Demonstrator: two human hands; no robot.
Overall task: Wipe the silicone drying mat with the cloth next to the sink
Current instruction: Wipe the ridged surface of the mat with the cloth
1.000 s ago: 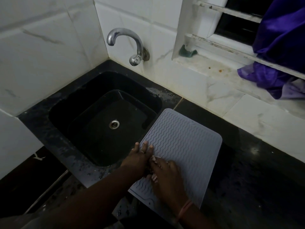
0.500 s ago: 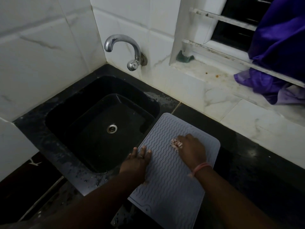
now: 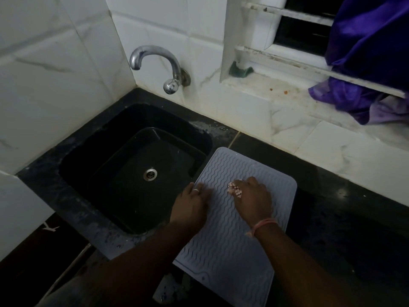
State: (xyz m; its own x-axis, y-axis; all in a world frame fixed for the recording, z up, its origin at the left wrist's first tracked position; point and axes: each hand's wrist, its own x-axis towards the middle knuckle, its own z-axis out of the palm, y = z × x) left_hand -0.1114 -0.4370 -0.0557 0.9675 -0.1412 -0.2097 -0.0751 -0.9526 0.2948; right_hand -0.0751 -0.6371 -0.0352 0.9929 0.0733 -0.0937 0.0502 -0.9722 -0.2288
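A pale grey silicone drying mat [image 3: 223,244] with a wavy ribbed pattern lies on the black counter, right of the sink. My right hand [image 3: 252,199] rests on the mat's upper middle and grips a small bunched pinkish patterned cloth [image 3: 235,189], which sticks out at the fingertips. My left hand [image 3: 190,203], with a ring on one finger, lies flat on the mat's left edge near the sink, fingers straight. Most of the cloth is hidden under my right hand.
A black sink [image 3: 141,171] with a metal drain sits left of the mat, under a chrome tap [image 3: 159,65] on the tiled wall. The black counter [image 3: 345,218] stretches right. A green scrubber [image 3: 240,70] and purple fabric [image 3: 371,63] sit on the window ledge.
My right hand with the cloth slid from the mat's near left part, beside my left hand, up to its upper middle, where it stays. My left hand stays on the left edge.
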